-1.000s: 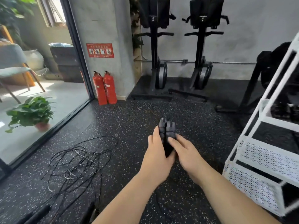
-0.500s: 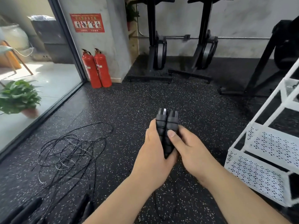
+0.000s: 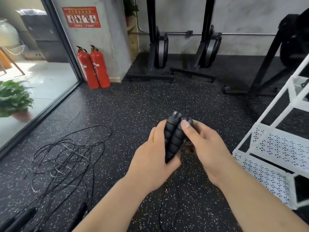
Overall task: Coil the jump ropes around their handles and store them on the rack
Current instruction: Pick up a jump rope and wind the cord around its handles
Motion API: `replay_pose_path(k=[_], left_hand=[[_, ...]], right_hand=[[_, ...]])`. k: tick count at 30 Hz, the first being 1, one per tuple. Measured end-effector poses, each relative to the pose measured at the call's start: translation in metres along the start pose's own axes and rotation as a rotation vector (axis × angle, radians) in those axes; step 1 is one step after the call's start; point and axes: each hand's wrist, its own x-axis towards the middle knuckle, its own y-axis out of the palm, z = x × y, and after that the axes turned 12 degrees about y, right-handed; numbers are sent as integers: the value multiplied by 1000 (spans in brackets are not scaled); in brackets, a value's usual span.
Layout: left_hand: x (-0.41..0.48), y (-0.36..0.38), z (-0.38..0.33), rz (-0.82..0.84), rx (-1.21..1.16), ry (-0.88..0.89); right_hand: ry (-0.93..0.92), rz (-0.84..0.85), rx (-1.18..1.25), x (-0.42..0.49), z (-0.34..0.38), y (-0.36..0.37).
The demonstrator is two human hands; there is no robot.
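Half a second ago the two black handles (image 3: 173,138) stood nearly straight up, and the right thumb lay low across them. Now their tops lean over to the right, and the thumb (image 3: 184,123) has slid up to press near the top of the right one. The left hand (image 3: 155,158) wraps around both handles from the left side and holds them tight, side by side and touching. The right hand (image 3: 209,148) pinches them from the right, with its fingers tucked in behind. The handles sit right between the two hands. A thin black rope (image 3: 167,206) hangs down below the hands. More jump ropes (image 3: 66,158) lie in a messy pile on the floor, off to the left of the left hand. The white rack (image 3: 275,148) stands near the right hand, on its right.
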Motion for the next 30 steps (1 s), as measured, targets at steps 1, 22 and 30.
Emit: replay_pose_path(k=[1, 22, 30], left_hand=[[0, -2, 2, 52, 42, 47], [4, -15, 27, 51, 464, -156], [-1, -12, 19, 232, 278, 78]], right_hand=[[30, -28, 28, 2, -1, -3], [47, -112, -956, 4, -5, -18], [-152, 38, -1057, 5, -17, -12]])
